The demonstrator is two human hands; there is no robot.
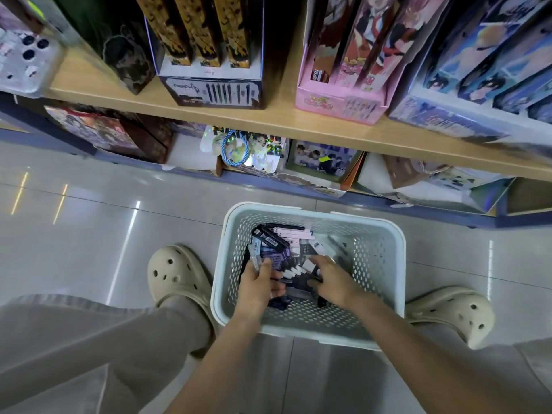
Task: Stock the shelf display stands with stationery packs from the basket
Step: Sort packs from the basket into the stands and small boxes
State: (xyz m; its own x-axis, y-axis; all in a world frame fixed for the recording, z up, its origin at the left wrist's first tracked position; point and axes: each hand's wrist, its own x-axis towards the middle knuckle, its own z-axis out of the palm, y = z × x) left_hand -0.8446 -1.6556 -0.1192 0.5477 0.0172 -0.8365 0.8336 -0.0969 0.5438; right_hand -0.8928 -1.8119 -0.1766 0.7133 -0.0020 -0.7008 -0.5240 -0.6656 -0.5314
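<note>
One pale, perforated plastic basket [377,265] sits on the floor in the lower middle of the frame, and the stationery packs [279,245] lie in a loose heap inside it, towards its left side: black, purple, pink and white ones, overlapping too much to count. Two bare hands reach down into it. The left hand [258,286] has its fingers curled round a few of the packs at the left of the heap, clamped on them. The right hand [334,282] rests on the heap just beside it, fingers and thumb bent over the packs, but I cannot tell whether it actually holds one. Above, along the top of the frame, a wooden shelf [268,116] carries four display stands in a row: a dark one [125,49] at the upper left, a black one with orange-patterned boxes [209,85], a pink one [340,100] right of centre, and a blue one [466,115] at the upper right, each with tall, upright illustrated boxes in it. A blurred white thing with dark round spots [27,61] shows at the far upper left. Beneath the wooden board a lower shelf [298,162] holds more printed boxes and a blue cord loop [236,147], packed close. Two beige clogs with holes stand on either side of the basket, one [179,276] to its left and one [454,312] to its right, with light grey trouser legs [89,339] filling the lower left. The floor [89,222] is pale, glossy tile with streaks of reflected light.
</note>
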